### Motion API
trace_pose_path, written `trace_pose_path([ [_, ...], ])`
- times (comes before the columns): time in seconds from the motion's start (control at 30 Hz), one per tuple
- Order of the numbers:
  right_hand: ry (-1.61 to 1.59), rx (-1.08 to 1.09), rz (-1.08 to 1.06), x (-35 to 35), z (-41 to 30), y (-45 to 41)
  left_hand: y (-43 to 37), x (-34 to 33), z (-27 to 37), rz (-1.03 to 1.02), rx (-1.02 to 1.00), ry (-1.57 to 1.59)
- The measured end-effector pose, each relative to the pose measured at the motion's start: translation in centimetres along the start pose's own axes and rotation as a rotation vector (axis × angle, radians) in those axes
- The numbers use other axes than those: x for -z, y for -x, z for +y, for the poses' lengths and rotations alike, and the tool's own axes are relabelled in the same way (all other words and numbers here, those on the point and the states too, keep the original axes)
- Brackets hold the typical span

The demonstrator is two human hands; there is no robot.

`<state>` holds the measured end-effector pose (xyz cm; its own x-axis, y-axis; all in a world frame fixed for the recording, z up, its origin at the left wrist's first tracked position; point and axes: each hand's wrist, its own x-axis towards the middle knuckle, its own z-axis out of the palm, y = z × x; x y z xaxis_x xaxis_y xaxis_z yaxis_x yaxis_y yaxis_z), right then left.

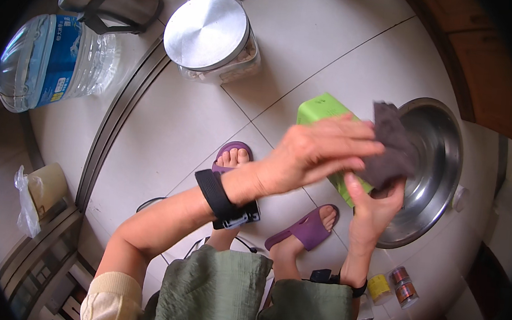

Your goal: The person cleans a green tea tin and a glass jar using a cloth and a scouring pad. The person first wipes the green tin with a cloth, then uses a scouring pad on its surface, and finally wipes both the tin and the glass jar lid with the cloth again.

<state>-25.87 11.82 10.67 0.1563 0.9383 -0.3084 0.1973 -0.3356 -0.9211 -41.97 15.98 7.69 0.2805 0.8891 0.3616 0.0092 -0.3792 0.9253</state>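
My right hand grips a dark grey-brown cloth, with its thumb against a lime-green box-shaped container. My left hand is above the container, fingers extended toward the cloth and slightly blurred; whether its fingertips touch the cloth, I cannot tell. Part of the container is hidden behind my left hand. Just behind the cloth, a wide stainless steel basin rests on the tiled floor.
A square clear jar with a round metal lid stands on the floor ahead. Across a metal door track are a large water bottle and a steel jug. Small jars stand at lower right, near my slippered feet.
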Motion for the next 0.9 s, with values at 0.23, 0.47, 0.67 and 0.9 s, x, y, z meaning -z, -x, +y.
trace_pose_path([
  [0.23,-0.11,0.055,0.114,1.9,0.3,-0.7,2.7,3.3,-3.3,0.021,0.037,-0.191],
  [0.47,-0.243,-0.029,0.132,2.6,0.7,-1.8,3.5,3.4,-1.6,0.095,0.216,-0.253],
  [0.67,-0.32,-0.104,0.158,0.4,0.2,-1.5,0.3,-0.5,0.9,-0.057,-0.024,-0.157],
  [0.9,-0.375,-0.228,0.157,0.6,1.7,-1.3,-0.6,-3.2,0.7,-0.136,-0.102,-0.175],
])
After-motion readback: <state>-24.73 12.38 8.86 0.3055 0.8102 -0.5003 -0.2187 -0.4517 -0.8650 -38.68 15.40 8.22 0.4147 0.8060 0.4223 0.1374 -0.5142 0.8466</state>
